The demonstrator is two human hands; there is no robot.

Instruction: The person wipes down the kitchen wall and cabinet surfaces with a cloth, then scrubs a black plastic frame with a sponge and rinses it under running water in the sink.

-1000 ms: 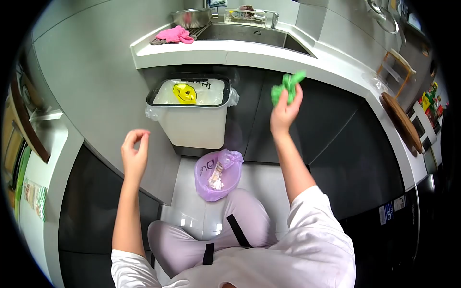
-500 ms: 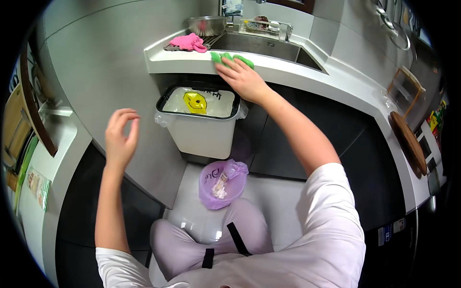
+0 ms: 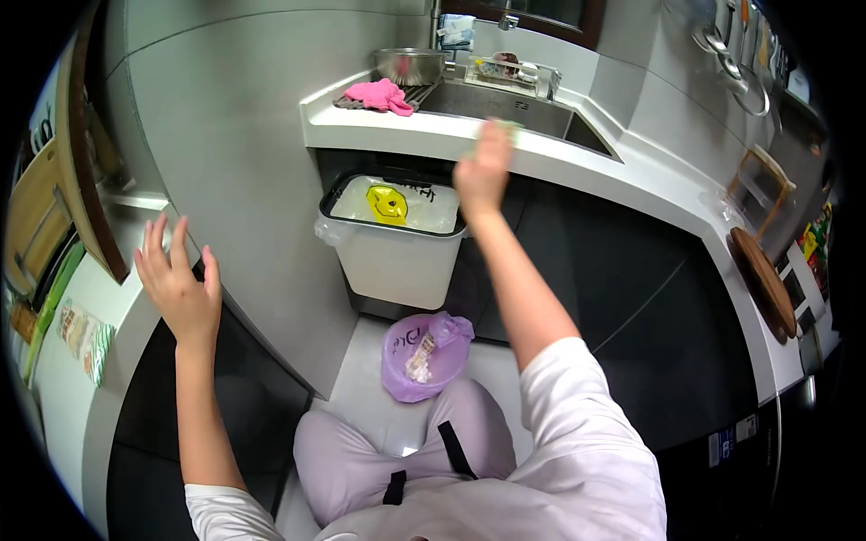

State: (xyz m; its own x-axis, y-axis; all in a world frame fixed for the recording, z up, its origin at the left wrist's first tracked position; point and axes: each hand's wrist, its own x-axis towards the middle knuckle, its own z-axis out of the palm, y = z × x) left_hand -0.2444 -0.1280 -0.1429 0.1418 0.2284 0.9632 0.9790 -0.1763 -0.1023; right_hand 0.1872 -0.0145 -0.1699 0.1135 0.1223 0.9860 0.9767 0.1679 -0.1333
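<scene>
My right hand (image 3: pixel 484 171) is at the front edge of the sink counter (image 3: pixel 388 133), with a green cloth (image 3: pixel 507 132) at its fingers. Motion blurs both, and the hand hides most of the cloth. On the left, my left hand (image 3: pixel 183 287) is raised with its fingers spread, holding nothing, near the side counter (image 3: pixel 115 311). Between the hands, a white trash bin (image 3: pixel 397 261) with a black rim hangs under the counter. A yellow smiling sticker (image 3: pixel 387 205) shows on its top.
A steel sink (image 3: pixel 496 104) lies behind the counter edge. To its left are a pink cloth (image 3: pixel 382 96) and a metal basin (image 3: pixel 410 66). On the floor stands a small bin with a purple bag (image 3: pixel 406 383). A round wooden board (image 3: pixel 763 284) leans at the right.
My right hand has moved right along the counter edge with the green cloth. My left hand has shifted left and its fingers have spread. The view has tilted slightly.
</scene>
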